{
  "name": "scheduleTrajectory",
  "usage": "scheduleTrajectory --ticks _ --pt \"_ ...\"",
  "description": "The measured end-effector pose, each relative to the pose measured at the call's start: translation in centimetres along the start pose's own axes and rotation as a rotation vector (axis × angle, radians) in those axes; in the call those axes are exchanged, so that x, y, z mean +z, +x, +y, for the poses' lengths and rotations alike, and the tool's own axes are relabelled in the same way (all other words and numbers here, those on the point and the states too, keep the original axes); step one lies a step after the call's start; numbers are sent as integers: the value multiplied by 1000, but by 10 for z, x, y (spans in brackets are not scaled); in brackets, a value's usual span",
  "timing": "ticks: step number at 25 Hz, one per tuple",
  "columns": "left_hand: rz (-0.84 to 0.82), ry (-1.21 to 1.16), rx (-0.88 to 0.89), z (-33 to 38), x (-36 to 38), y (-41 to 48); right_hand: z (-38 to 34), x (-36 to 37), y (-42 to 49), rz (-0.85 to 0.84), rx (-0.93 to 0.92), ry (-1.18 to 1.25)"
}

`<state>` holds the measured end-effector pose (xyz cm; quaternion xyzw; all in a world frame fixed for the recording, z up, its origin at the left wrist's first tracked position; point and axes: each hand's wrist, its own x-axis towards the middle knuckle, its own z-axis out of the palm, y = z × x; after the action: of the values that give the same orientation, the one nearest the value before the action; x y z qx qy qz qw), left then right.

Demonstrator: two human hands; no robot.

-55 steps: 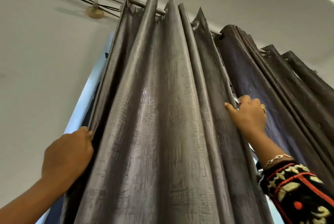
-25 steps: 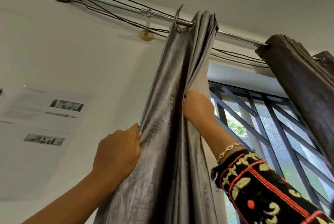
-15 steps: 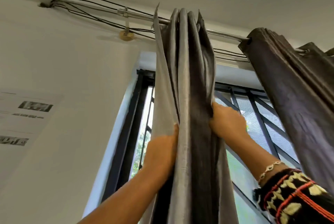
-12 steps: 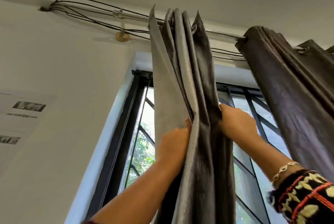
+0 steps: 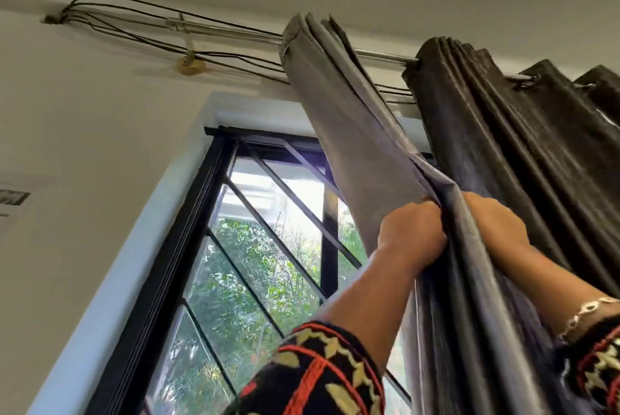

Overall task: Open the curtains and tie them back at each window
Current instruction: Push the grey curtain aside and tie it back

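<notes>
Gripping the bunched grey curtain point(image 5: 352, 119), our left hand point(image 5: 414, 237) curls its fingers round the folds from the window side. Our right hand point(image 5: 493, 227) clamps the same bundle from the other side, knuckles bent into the cloth. Its fingertips are buried in a fold where we cannot see them. Only the pleats lie between the two hands. A patterned black, red and cream sleeve point(image 5: 318, 377) covers the left forearm and is cut off at the bottom edge. The right cuff point(image 5: 597, 357), with a beaded bracelet point(image 5: 583, 310) above it, runs off the right edge.

From our grip the grey curtain slants up and left to the metal rod point(image 5: 228, 31), its eyelets lost among the pleats. Just behind the right hand hangs the dark curtain point(image 5: 503, 133), gathered on the same rod and cropped at the right. Whether the two curtains touch we cannot tell.

Half a second ago the grey bundle hung almost straight down. We have since pulled its lower part right, toward the dark curtain, and more of the window point(image 5: 255, 247) shows: black frame, diagonal bars, green leaves outside. The left sleeve has come into view too.

Black cables point(image 5: 67, 12) loop along the rod, and a printed sheet point(image 5: 13, 196) on the wall is sliced by the left edge, its print unreadable.
</notes>
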<state>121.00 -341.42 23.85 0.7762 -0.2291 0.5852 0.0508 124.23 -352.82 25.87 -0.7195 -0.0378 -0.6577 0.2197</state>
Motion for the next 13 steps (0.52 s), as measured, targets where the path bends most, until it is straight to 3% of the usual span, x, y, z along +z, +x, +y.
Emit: scheduleTrajectory --ticks 7,13 --pt "255 -43 -250 -42 5 -70 -5 13 -47 -170 -109 28" --pt "267 -95 -360 -63 -9 -161 -24 27 -106 -223 -84 211"
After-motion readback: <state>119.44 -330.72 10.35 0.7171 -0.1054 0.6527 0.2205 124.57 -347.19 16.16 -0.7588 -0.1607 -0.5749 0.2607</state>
